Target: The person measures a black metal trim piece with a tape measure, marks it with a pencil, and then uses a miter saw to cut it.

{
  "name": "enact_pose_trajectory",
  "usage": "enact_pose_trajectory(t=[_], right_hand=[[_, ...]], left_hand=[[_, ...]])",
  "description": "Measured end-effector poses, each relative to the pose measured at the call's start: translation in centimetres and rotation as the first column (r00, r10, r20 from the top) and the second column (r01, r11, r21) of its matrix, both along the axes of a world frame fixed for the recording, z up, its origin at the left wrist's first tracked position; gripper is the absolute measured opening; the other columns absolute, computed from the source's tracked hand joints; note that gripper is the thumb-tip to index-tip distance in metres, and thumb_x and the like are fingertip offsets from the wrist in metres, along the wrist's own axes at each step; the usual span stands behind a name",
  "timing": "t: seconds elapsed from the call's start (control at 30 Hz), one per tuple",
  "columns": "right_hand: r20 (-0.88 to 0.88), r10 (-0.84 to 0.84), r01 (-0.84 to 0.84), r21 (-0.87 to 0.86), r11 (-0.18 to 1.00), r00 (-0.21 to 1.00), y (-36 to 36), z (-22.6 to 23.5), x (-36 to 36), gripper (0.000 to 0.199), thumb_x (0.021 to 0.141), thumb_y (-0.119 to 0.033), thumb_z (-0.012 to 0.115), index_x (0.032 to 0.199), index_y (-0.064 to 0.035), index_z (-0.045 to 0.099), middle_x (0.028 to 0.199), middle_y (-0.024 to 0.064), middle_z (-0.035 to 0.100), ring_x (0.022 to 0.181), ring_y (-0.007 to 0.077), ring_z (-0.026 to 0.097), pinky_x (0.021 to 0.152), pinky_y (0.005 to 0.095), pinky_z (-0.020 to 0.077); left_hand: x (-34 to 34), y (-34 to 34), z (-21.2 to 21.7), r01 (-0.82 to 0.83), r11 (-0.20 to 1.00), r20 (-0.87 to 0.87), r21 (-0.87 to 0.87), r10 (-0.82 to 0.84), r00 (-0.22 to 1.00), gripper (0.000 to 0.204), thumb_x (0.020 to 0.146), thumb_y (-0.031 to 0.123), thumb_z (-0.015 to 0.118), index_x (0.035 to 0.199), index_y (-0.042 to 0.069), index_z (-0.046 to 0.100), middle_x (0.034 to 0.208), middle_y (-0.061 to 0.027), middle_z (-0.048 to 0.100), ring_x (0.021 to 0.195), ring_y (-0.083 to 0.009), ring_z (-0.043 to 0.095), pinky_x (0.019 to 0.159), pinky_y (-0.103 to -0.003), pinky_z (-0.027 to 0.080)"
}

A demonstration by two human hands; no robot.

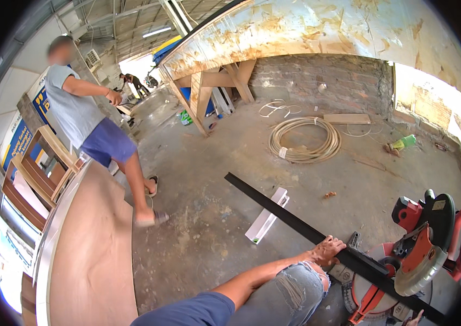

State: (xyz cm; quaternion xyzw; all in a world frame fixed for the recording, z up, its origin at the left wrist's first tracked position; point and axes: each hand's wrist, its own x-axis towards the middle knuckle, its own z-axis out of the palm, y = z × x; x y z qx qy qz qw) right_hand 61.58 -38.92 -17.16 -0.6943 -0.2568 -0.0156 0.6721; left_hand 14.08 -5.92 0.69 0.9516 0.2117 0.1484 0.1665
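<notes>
A long black bar (274, 204) lies slanted over the concrete floor and across the bed of a red and orange mitre saw (426, 239). My left hand (326, 250) rests on the bar just left of the saw, fingers curled over its edge, pressing it down. My bent knee in torn jeans is right under that arm. Only the fingertips of my right hand (414, 317) show at the lower edge, beside the bar's near end under the saw blade guard; what they hold is hidden.
A white channel piece (266, 217) lies on the floor behind the bar. Further back are a coil of pale hose (304, 139), a wooden plank (346, 118) and a trestle table (214, 81). A person in shorts (86, 114) stands at left by a large wooden board (92, 255).
</notes>
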Motion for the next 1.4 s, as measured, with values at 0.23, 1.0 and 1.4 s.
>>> enact_pose_trajectory(t=[0.23,1.0,1.4], right_hand=[[-0.621,0.005,-0.119,-0.143,0.983,0.784,-4.2,8.8,-4.1,0.062,0.089,-0.006,0.047,0.151,0.0004,0.052,0.14,0.0194,0.064,0.115,0.0187,0.062,0.096,0.0271,0.0477],[-0.568,-0.163,0.111,-0.126,0.986,0.807,0.6,10.7,-6.0,0.035,0.087,-0.034,0.084,0.106,-0.006,0.075,0.084,-0.0006,0.067,0.067,0.0089,0.057,0.062,0.0269,0.0479],[-0.605,-0.134,0.165,-0.006,0.986,0.785,-1.1,14.0,-9.1,0.021,0.09,-0.022,0.082,0.096,-0.0024,0.076,0.083,-0.0008,0.07,0.072,0.0073,0.056,0.068,0.0263,0.0436]], left_hand=[[-1.1,1.4,0.5,-0.036,0.995,-0.169,0.092,0.051,0.984,0.062,0.076,0.027,0.084,0.127,0.001,0.06,0.117,-0.0138,0.064,0.112,-0.0294,0.061,0.096,-0.043,0.043],[-1.7,2.8,1.9,0.03,0.999,-0.1,0.033,-0.027,0.995,0.059,0.082,0.03,0.081,0.126,-0.002,0.058,0.118,-0.0181,0.063,0.113,-0.0358,0.058,0.098,-0.047,0.041],[-1.0,1.7,2.9,0.1,0.995,-0.094,-0.008,-0.1,0.991,0.052,0.084,0.023,0.08,0.124,-0.001,0.057,0.115,-0.0171,0.062,0.111,-0.0368,0.057,0.1,-0.047,0.039]])
